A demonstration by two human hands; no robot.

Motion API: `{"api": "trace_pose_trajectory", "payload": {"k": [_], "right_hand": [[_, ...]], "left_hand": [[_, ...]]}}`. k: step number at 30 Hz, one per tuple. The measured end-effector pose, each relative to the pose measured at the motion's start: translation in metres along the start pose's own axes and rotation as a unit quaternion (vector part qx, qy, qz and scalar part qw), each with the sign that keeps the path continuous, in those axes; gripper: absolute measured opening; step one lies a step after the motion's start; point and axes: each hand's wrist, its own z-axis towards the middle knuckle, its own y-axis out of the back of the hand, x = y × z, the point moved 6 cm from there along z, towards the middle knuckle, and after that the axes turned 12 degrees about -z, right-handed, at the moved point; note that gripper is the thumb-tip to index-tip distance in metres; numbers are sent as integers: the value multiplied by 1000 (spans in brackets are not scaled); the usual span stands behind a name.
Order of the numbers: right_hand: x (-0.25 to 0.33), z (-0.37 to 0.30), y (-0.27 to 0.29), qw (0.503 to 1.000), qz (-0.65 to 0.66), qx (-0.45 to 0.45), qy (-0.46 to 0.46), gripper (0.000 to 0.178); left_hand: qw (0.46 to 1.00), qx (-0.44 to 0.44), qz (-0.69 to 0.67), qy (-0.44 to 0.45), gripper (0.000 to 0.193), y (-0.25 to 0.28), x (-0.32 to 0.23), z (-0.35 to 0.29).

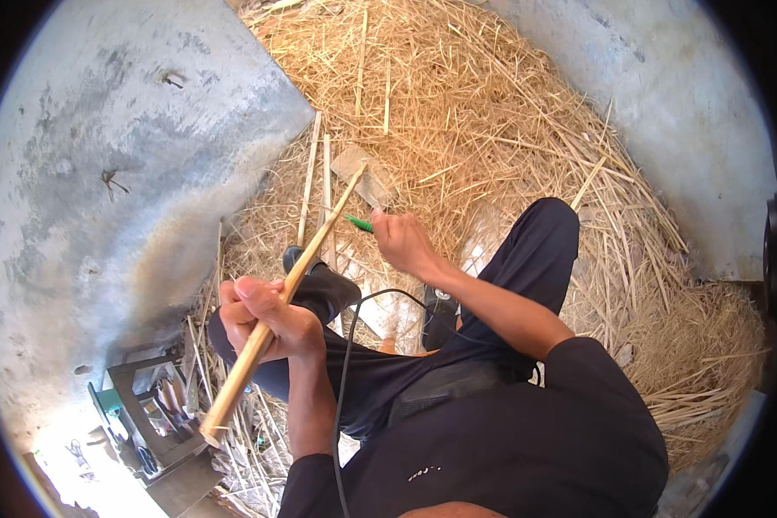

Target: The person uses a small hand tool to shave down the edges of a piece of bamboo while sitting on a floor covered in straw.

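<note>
My left hand (272, 318) is closed round a long pale wooden stick, perhaps split bamboo (319, 239). The stick slants from a broad cut end at the lower left to a thin tip ahead of me. To the right of its upper part is my right hand (406, 244), fingers closed on a slim green tool (359, 224). Only a short green part juts out leftward, close to the stick; I cannot tell whether they touch. The rest of the tool is hidden in my fingers. Below the stick's tip, a flat greyish-brown block (374, 190) lies on the floor.
Straw-like shavings (457, 112) heap over the floor ahead and at the right. Several loose strips (311, 181) lie near my feet. Weathered walls (147, 173) stand on both sides. A black cable (344, 406) crosses my lap. At the lower left is a dark wooden frame (134, 414) with small items.
</note>
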Motion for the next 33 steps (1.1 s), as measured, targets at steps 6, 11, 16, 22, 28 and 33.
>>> {"api": "trace_pose_trajectory", "payload": {"k": [6,11,16,22,28,33], "right_hand": [[-74,31,-29,986,-60,2,-158,54],[-40,16,-14,997,40,-58,-36,57],[-71,33,-51,991,-35,-103,-76,60],[-32,39,-4,996,-44,-69,-38,60],[-33,11,-39,990,-100,-95,-21,54],[-173,51,-55,957,-176,-202,-108,55]], "left_hand": [[995,93,-33,-21,29,-11,-9,-9],[998,53,-27,-7,30,-14,-8,-10],[999,29,-35,28,30,-4,-3,-7],[1000,8,-27,-10,30,-1,0,0],[996,-21,-86,14,31,2,4,-4],[994,96,-36,-43,30,-26,-18,-11]]}}
